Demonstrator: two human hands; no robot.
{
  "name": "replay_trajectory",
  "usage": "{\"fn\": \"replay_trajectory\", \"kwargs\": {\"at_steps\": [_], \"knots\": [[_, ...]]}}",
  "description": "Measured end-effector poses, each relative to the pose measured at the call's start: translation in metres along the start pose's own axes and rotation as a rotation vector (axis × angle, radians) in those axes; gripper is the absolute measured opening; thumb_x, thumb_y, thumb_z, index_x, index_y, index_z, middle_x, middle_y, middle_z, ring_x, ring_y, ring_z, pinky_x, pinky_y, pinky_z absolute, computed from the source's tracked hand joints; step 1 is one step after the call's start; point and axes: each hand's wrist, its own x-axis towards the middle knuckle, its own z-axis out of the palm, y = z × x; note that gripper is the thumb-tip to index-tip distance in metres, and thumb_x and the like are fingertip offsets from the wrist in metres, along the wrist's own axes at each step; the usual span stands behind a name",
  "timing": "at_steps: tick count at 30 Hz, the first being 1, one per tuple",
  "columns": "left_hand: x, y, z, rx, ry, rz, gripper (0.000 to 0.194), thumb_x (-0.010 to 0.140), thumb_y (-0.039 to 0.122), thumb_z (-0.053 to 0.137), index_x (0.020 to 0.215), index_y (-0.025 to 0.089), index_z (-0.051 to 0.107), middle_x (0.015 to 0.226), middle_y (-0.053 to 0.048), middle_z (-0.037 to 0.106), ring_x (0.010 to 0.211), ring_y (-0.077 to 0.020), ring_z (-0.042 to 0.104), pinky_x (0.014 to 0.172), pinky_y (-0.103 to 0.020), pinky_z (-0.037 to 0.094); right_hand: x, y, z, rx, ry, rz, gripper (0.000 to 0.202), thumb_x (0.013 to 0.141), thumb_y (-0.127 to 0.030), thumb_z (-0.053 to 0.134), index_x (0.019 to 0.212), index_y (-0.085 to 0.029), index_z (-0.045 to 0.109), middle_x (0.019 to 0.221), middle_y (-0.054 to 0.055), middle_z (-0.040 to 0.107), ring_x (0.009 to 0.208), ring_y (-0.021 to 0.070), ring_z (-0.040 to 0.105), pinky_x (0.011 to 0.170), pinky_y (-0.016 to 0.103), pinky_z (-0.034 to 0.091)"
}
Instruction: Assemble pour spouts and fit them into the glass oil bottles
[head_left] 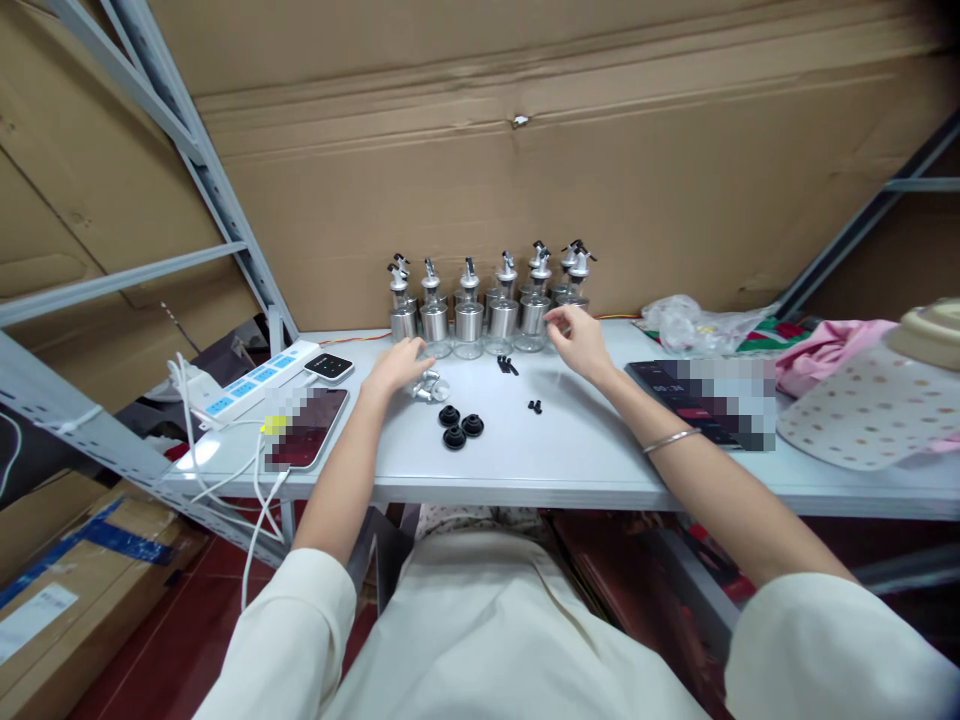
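A row of clear glass bottles with silver metal sleeves (469,322) and pour spouts stands along the back of the table. My left hand (399,364) is open, fingers spread over a small group of silver spout parts (433,387); whether the fingertips touch them I cannot tell. Loosely curved, with its fingers apart, my right hand (576,340) is beside the right-hand bottles and shows nothing in it. Between the hands lie several small black levers (508,365) and a few tiny black pieces (535,407). Three round black stoppers (472,425) sit closer to the front edge.
On the left are a white power strip (259,382), a small black-faced device (329,367) and a phone (319,428) with cables. To the right lie a dark tablet (686,405), a clear plastic bag (690,322) and pink cloth (832,352). Cardboard (480,190) stands behind the table.
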Motion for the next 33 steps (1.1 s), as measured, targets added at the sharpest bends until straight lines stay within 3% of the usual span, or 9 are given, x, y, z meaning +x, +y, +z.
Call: {"fn": "replay_trajectory", "kwargs": {"at_steps": [5,9,20,28,33], "knots": [[-0.002,0.004,-0.007,0.126,-0.107,0.016,0.037,0.076,0.034,0.059,0.107,0.016,0.063,0.105,-0.013,0.065,0.098,-0.0276,0.06,0.091,-0.035,0.045,-0.004,0.004,0.0,-0.063,-0.543,0.049,0.022,0.08,-0.029,0.052,0.093,-0.016,0.063,0.072,0.005,0.066,0.066,0.0181,0.059,0.068,0.03,0.047],[-0.002,0.007,-0.011,0.102,-0.11,0.03,0.04,0.074,0.026,0.056,0.112,0.014,0.063,0.112,-0.013,0.064,0.101,-0.0283,0.06,0.091,-0.035,0.046,-0.006,0.008,0.003,-0.162,-0.745,0.048,0.022,0.078,-0.027,0.057,0.095,-0.016,0.065,0.083,0.006,0.069,0.076,0.0195,0.063,0.072,0.029,0.046],[-0.004,0.015,-0.009,0.086,-0.245,0.026,0.045,0.073,0.01,0.051,0.116,0.015,0.062,0.114,-0.007,0.066,0.104,-0.0187,0.061,0.09,-0.023,0.046,-0.008,-0.004,0.005,-0.291,-0.808,0.134,0.032,0.081,-0.032,0.055,0.109,-0.016,0.062,0.096,0.007,0.07,0.087,0.0204,0.065,0.076,0.026,0.046],[-0.001,0.016,-0.004,0.147,-0.184,0.086,0.042,0.069,0.002,0.051,0.107,0.015,0.064,0.102,-0.007,0.067,0.096,-0.0193,0.062,0.087,-0.028,0.047,-0.008,-0.001,0.005,-0.28,-0.805,0.12,0.031,0.082,-0.031,0.055,0.108,-0.017,0.062,0.096,0.007,0.071,0.087,0.0204,0.065,0.076,0.027,0.046],[0.002,0.014,0.004,0.105,-0.123,0.176,0.031,0.067,-0.002,0.049,0.087,0.016,0.065,0.088,-0.004,0.062,0.086,-0.016,0.06,0.083,-0.028,0.048,-0.007,-0.002,0.005,-0.285,-0.811,0.117,0.031,0.082,-0.031,0.055,0.108,-0.015,0.062,0.095,0.008,0.07,0.086,0.0204,0.065,0.075,0.027,0.045]]}}
